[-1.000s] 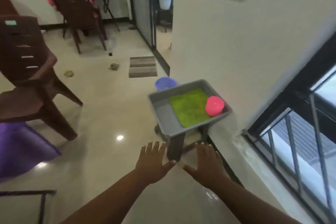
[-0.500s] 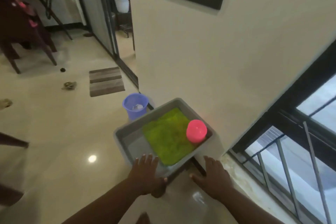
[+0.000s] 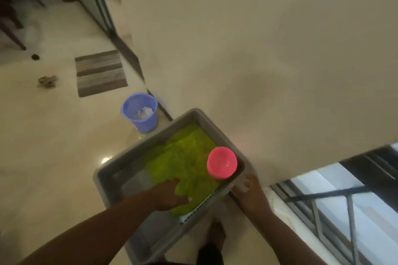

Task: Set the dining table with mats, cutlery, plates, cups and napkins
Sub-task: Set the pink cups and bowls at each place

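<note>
Green cloth mat (image 3: pixel 183 157) in a grey plastic tub (image 3: pixel 107 175), both hands at the tub

Left hand (image 3: pixel 170 194) reaches into the tub and rests on the near edge of the mat, its fingertips hidden against the cloth, so whether it grips is unclear; a pink cup (image 3: pixel 221 162) stands upright on the mat's right corner, just beyond the right hand (image 3: pixel 249 191), which touches the tub's right outer wall with fingers loosely spread, holding nothing. Beyond the left hand a blue bucket (image 3: pixel 140 113) with crumpled paper stands on the floor near the wall, and farther off lies a striped doormat (image 3: pixel 100 72)
</note>
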